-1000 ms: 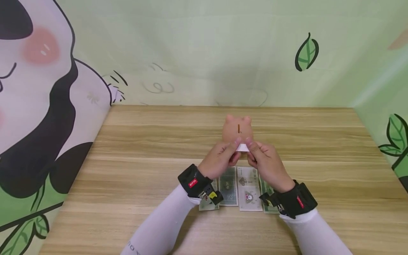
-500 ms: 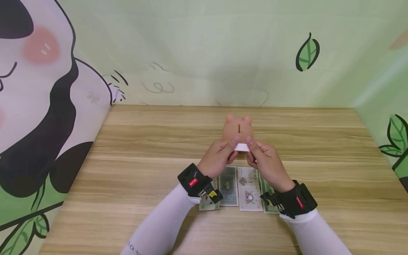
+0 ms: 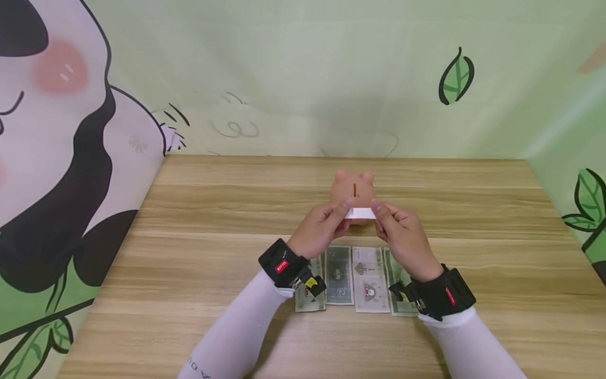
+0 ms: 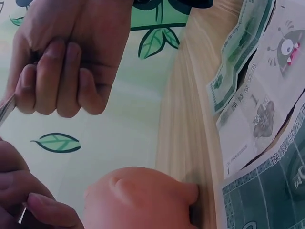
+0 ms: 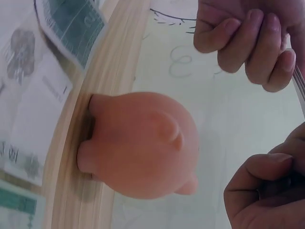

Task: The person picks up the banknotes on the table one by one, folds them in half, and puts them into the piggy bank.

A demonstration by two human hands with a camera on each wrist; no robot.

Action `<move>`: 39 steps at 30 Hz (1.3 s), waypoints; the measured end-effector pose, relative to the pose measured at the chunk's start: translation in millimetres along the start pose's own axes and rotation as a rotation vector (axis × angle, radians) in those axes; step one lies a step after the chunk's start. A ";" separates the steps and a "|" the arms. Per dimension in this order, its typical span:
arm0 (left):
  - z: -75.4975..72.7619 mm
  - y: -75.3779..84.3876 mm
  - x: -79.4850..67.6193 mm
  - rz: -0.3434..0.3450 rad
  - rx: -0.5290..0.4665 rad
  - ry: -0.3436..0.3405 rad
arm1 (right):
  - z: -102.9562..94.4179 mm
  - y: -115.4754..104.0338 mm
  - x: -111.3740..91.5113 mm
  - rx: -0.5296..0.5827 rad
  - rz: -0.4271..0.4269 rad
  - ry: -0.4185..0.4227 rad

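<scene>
A folded strip of white paper [image 3: 361,213] is held level in front of a pink piggy bank [image 3: 342,196]. My left hand [image 3: 316,229] pinches its left end between thumb and fingers. The right end is pinched by my right hand [image 3: 407,239]. In the left wrist view the paper [image 4: 6,109] shows only as a thin edge at the right hand [image 4: 66,67]. The piggy bank [image 5: 143,143] stands upright on its feet in the right wrist view, apart from both hands. A narrow slot marks its back in the head view.
Several play banknotes [image 3: 371,292] lie side by side on the wooden table [image 3: 213,252] under the wrists, partly hidden by them. A green cloth backdrop [image 3: 284,68] with a panda and leaves stands behind and at the sides.
My hands have moved slightly apart and a little forward, away from the body. More of the white strip shows between them. The piggy bank and the banknotes have not moved.
</scene>
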State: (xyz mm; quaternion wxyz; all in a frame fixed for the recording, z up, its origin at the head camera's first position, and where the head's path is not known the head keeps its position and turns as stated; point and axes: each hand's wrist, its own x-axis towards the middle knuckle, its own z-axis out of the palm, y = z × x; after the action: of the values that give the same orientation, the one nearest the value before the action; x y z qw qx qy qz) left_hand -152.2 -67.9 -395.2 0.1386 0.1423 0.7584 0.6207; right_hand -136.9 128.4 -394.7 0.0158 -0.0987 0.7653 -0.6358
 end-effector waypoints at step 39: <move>4.3 -11.4 8.9 0.223 0.439 0.195 | -25.0 -3.7 12.2 0.321 0.015 0.347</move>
State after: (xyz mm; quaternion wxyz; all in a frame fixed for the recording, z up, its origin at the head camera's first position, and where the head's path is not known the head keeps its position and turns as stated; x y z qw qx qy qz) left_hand -159.2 -62.7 -407.5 -0.0386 0.1912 0.8643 0.4636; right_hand -152.1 149.9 -385.0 -0.0957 0.0216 0.6464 -0.7567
